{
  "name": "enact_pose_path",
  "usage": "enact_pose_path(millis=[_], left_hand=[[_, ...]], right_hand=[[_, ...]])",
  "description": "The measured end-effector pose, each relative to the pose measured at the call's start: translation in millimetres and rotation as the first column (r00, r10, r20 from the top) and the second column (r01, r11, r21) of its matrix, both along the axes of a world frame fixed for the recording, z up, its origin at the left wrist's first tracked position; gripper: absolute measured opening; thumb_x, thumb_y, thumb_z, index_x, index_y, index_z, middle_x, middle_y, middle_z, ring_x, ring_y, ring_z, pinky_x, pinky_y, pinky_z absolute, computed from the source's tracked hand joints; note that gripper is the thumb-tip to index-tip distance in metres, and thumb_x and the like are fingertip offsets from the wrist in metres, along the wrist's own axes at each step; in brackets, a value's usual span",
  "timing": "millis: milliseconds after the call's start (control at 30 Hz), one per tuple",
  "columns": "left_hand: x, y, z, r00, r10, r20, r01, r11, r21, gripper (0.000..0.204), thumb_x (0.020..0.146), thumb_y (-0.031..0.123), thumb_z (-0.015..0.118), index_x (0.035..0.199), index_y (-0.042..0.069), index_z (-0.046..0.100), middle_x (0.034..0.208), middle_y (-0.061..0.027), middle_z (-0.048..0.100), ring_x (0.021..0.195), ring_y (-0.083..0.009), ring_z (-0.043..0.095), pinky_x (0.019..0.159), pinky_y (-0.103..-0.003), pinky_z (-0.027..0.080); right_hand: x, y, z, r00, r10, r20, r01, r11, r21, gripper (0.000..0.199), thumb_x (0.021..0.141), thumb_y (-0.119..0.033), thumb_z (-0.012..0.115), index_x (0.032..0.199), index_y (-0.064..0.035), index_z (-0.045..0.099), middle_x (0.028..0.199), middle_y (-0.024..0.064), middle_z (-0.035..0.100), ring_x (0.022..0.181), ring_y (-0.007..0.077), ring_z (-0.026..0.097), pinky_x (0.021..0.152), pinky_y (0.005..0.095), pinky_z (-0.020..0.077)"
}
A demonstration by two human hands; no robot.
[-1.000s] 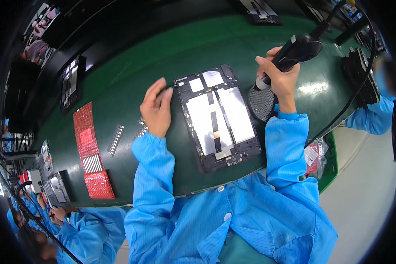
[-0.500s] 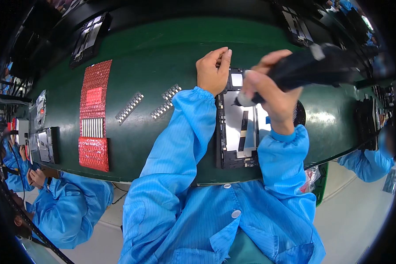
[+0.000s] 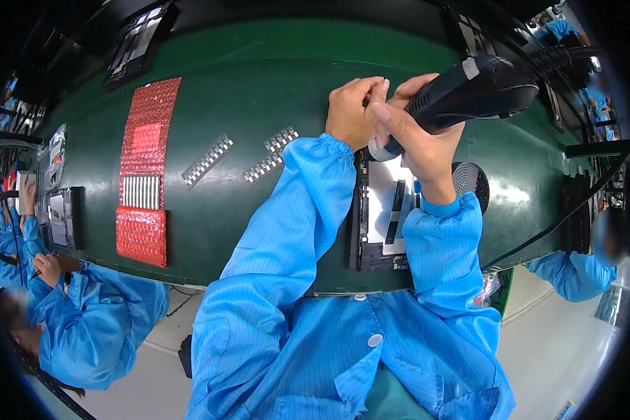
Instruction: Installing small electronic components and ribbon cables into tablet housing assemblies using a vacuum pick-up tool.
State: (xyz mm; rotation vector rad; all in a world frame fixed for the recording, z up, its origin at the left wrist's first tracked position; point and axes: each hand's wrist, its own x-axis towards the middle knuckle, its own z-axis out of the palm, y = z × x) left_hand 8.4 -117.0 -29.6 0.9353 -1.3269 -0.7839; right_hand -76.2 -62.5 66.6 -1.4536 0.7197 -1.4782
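Observation:
My right hand [image 3: 430, 143] is wrapped round a black electric screwdriver [image 3: 476, 94], which lies tilted with its pale nose pointing down to the left. Close beside that nose is my left hand [image 3: 350, 115], its thumb and fingertips drawn together; anything pinched there is too small to make out. Below both hands a black tablet-like device frame [image 3: 362, 241] with a white inner surface lies on the bench. A black flat strip [image 3: 396, 210] runs along its inside. My hands and right sleeve cover the frame's upper and right parts.
A round black mesh-topped object [image 3: 472, 183] sits right of the frame. Clear strips of small parts [image 3: 208, 161] and red bubble wrap [image 3: 142, 234] with silvery strips lie left. A black cable [image 3: 574, 203] hangs at right. Another person's sleeve [image 3: 94, 322] is at lower left.
The screwdriver and my right hand have shifted left and slightly up, closer to my left hand. My left hand has moved a little right. The view has shifted slightly.

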Motion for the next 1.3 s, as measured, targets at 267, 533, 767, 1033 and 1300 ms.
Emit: enact_pose_path(millis=[267, 533, 767, 1033, 1300], left_hand=[[0.6, 1.3, 2.9, 0.999, 0.006, 0.034, -0.005, 1.000, -0.028, 0.024, 0.086, 0.020, 0.063, 0.091, -0.003, 0.066, 0.077, -0.0162, 0.064, 0.064, -0.0230, 0.061, 0.059, -0.031, 0.048], [6.3, 4.9, 11.4, 1.000, -0.012, 0.023, 0.013, 0.999, -0.034, 0.025, 0.086, 0.021, 0.062, 0.092, -0.003, 0.066, 0.078, -0.0160, 0.064, 0.064, -0.0227, 0.062, 0.059, -0.031, 0.049], [4.3, 6.3, 14.2, 1.000, -0.029, -0.007, 0.029, 0.998, 0.050, 0.027, 0.087, 0.023, 0.061, 0.093, -0.003, 0.065, 0.079, -0.0166, 0.064, 0.065, -0.0235, 0.062, 0.060, -0.031, 0.049], [8.7, 3.2, -16.9, 0.999, 0.014, -0.044, -0.013, 1.000, 0.012, 0.021, 0.087, 0.014, 0.060, 0.098, -0.003, 0.064, 0.085, -0.0182, 0.066, 0.069, -0.0247, 0.064, 0.064, -0.032, 0.050], [54.1, 99.3, 33.0, 0.903, 0.175, 0.393, -0.136, 0.983, -0.124, 0.024, 0.081, 0.000, 0.058, 0.104, -0.002, 0.063, 0.102, -0.0193, 0.065, 0.089, -0.0303, 0.066, 0.078, -0.032, 0.052]], right_hand=[[3.5, 2.3, 0.0, 1.000, 0.006, 0.002, -0.006, 1.000, -0.014, 0.031, 0.073, 0.007, 0.070, 0.095, -0.0002, 0.049, 0.064, 0.0102, 0.059, 0.050, 0.0156, 0.058, 0.048, 0.0265, 0.0470], [14.4, 5.8, 6.4, 0.995, 0.101, -0.015, -0.102, 0.993, -0.061, 0.028, 0.074, 0.011, 0.066, 0.093, 0.0007, 0.047, 0.064, 0.0092, 0.058, 0.052, 0.0141, 0.057, 0.048, 0.0248, 0.0468], [10.8, 7.9, -2.1, 0.992, 0.042, -0.121, -0.061, 0.986, -0.158, 0.030, 0.073, 0.012, 0.066, 0.093, 0.0008, 0.046, 0.065, 0.0095, 0.058, 0.052, 0.0132, 0.057, 0.048, 0.0247, 0.0467], [8.9, 3.0, -9.4, 0.994, -0.015, -0.109, 0.002, 0.993, -0.118, 0.031, 0.073, 0.010, 0.067, 0.097, 0.0012, 0.048, 0.063, 0.0082, 0.057, 0.050, 0.0129, 0.056, 0.047, 0.0255, 0.0461], [-2.8, 3.6, -4.3, 0.999, -0.027, 0.046, 0.026, 1.000, 0.009, 0.027, 0.076, 0.005, 0.068, 0.098, 0.0034, 0.052, 0.063, 0.0069, 0.057, 0.050, 0.0137, 0.056, 0.048, 0.0253, 0.0463]])
